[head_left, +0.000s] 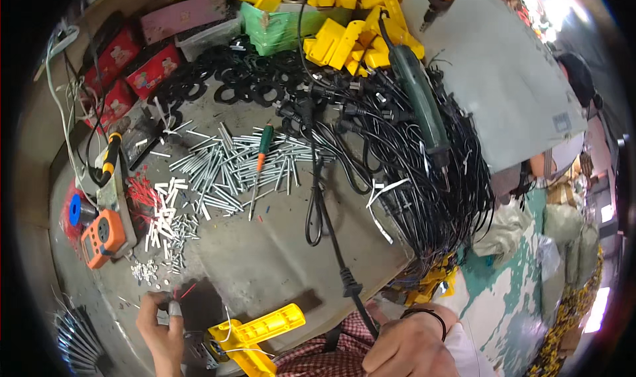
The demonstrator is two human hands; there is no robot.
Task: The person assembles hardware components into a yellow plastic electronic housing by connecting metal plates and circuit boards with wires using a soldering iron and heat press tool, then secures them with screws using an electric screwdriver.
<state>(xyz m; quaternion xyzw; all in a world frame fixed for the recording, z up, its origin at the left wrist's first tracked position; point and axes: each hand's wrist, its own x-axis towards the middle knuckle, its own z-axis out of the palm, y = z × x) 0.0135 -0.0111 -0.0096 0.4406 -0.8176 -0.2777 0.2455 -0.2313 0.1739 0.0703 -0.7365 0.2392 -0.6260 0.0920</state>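
Observation:
My left hand (163, 327), low at the left, is closed in a pinch with a thin red piece (189, 289), like a short wire or sleeve, at its fingertips. My right hand (414, 352), at the lower edge, is closed around a black power cord (339, 248). The cord runs down from the table past a ribbed strain relief (350, 283) into that hand; its end is hidden. Between the hands, a yellow plastic housing (268, 325) with white wires (228, 324) lies near the table's front edge.
Metal rods (225, 168) and a green-handled screwdriver (265, 142) lie mid-table. White sleeves (165, 208), red bits (141, 195), screws (182, 241) and an orange soldering station (103, 239) are left. Black cords (424, 185) heap right; two electric screwdrivers (417, 92) hang above.

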